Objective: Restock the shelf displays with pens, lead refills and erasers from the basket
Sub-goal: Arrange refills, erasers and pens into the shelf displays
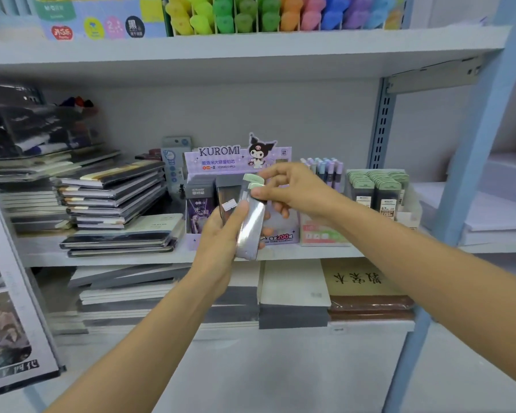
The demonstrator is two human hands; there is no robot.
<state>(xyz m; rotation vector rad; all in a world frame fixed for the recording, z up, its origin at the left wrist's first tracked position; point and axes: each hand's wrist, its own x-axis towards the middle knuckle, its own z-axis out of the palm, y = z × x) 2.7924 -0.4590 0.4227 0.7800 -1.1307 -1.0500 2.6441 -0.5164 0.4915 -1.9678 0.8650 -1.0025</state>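
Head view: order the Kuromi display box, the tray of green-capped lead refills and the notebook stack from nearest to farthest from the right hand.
1. Directly behind the right hand, pinching a lead refill case: the Kuromi display box.
2. To its right, same shelf: the tray of green-capped lead refills.
3. Far left on that shelf: the notebook stack.

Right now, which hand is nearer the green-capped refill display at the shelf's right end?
Right. The right hand is just left of that display; the left hand is lower, farther left, gripping the refill packs.
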